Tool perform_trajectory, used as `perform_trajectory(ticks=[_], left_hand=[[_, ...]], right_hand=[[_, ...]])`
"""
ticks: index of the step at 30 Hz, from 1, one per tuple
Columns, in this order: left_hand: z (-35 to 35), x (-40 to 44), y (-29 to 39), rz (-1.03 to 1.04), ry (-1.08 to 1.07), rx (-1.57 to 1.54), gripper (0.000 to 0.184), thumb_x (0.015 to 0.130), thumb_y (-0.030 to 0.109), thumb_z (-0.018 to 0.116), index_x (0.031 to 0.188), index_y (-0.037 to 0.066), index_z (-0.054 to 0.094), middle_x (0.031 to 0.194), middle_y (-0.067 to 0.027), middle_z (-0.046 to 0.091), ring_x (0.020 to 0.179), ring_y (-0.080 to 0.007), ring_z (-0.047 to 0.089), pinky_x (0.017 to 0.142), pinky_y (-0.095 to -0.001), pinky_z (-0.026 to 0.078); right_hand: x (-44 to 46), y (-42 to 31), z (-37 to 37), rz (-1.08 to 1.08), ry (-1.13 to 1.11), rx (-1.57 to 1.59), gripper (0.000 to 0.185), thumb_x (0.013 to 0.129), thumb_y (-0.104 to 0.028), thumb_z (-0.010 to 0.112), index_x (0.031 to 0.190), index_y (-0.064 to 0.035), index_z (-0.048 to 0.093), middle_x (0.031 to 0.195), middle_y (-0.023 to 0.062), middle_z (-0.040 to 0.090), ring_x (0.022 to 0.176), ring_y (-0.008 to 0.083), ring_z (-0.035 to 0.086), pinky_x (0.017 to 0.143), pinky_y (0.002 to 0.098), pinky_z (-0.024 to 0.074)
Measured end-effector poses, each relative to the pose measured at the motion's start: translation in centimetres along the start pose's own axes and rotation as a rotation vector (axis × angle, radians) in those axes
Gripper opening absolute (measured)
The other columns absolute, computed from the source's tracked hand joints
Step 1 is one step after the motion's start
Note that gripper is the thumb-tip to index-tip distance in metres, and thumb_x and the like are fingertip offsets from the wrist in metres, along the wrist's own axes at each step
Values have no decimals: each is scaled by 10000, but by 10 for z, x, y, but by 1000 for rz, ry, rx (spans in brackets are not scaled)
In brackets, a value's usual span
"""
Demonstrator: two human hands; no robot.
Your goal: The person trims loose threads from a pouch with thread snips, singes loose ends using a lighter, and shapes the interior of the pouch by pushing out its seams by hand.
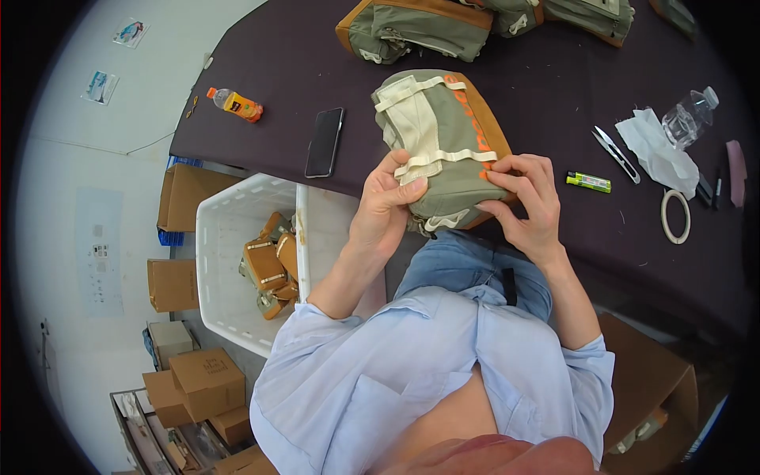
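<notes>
An olive green bag [467, 131] with tan trim, cream straps and orange lettering is held at the table edge in front of me. My left hand [388, 202] grips its lower left side, the thumb pressed on the cream strap patch. On the right, my right hand [526, 198] pinches the bag's edge by the end of the orange lettering, with thumb and fingers curled. Whatever lies under its fingertips is too small to make out. A cream loop and a dark zip end show at the bag's bottom.
More green-and-tan bags [431, 32] lie at the back. A phone [324, 142] and juice bottle [235, 104] are left; thread snips [616, 154], a lighter [588, 182], a tape roll [675, 216] and a clear bottle [690, 117] are right. A white bin [218, 293] holds small bags.
</notes>
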State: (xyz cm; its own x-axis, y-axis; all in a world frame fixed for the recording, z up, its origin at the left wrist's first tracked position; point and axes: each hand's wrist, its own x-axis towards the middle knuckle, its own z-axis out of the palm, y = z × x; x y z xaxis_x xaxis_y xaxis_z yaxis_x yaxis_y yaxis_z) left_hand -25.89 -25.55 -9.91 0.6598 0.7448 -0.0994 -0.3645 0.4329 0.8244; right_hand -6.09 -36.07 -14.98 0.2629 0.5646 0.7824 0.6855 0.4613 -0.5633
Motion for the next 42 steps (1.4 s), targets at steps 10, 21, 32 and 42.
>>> perform_trajectory(ticks=[10,21,32,42], left_hand=[[-3,5,9,13,3,29,443,859,8,715,1250,65,515,1181,-96,654,1113,-177,622,1009,-324,471],[-8,13,27,31,-44,18,452,881,33,696,1285,52,494,1213,-95,640,1147,-179,602,1013,-325,462],[26,24,53,388,-197,755,595,943,157,661,1414,-44,357,1297,-167,571,1205,-186,545,1022,-311,420],[36,55,66,247,-166,578,455,992,104,581,1362,-76,388,1109,-134,666,957,-123,656,846,-253,516]], right_hand=[[3,-3,-10,246,-65,122,563,678,-111,843,1201,-93,634,1254,104,544,1034,263,573,779,339,541],[11,-11,-5,303,-54,189,525,713,-91,832,1205,-99,648,1215,98,558,1011,206,618,639,273,542],[37,-14,-11,661,42,587,426,771,28,774,1164,-14,616,1049,29,625,891,81,622,633,186,559],[55,-4,-18,587,16,552,406,826,-35,759,1204,-28,610,1070,37,647,879,69,617,630,183,540]])
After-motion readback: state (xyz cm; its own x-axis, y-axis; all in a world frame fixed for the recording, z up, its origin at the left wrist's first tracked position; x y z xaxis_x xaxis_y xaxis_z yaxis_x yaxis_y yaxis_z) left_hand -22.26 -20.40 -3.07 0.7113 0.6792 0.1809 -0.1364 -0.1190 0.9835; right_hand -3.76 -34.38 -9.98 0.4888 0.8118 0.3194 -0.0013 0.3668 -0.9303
